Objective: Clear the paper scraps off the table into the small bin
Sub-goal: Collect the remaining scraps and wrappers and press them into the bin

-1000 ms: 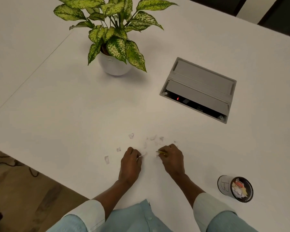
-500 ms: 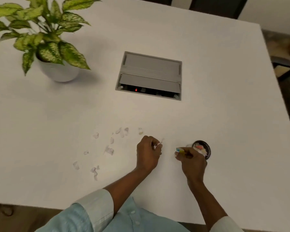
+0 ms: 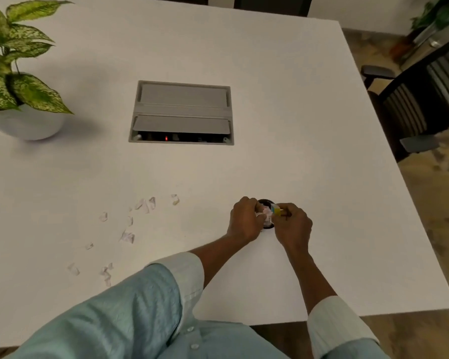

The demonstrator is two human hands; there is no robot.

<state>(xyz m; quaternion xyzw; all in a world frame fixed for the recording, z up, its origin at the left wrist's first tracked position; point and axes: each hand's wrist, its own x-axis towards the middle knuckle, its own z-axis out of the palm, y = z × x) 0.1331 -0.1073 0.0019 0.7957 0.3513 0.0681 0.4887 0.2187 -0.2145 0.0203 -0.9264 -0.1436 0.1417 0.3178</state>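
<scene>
The small black-rimmed bin (image 3: 265,202) stands on the white table (image 3: 309,151), mostly hidden by my two hands. My left hand (image 3: 245,218) is curled over the bin's left side, pinching a white paper scrap. Over the bin's right side, my right hand (image 3: 293,224) holds a yellow and blue scrap (image 3: 275,210) just above the opening. Pale crumpled paper shows inside the bin between the hands. Several small white paper scraps (image 3: 127,236) lie scattered on the table to the left of my hands.
A grey cable box (image 3: 182,112) with a red light is set into the table's middle. A potted plant in a white pot (image 3: 26,123) stands at the far left. A dark chair (image 3: 420,104) is beside the table's right edge.
Both hands have moved right from the scattered scraps to the bin, carrying scraps with them. The view has swung right, so the plant sits further left.
</scene>
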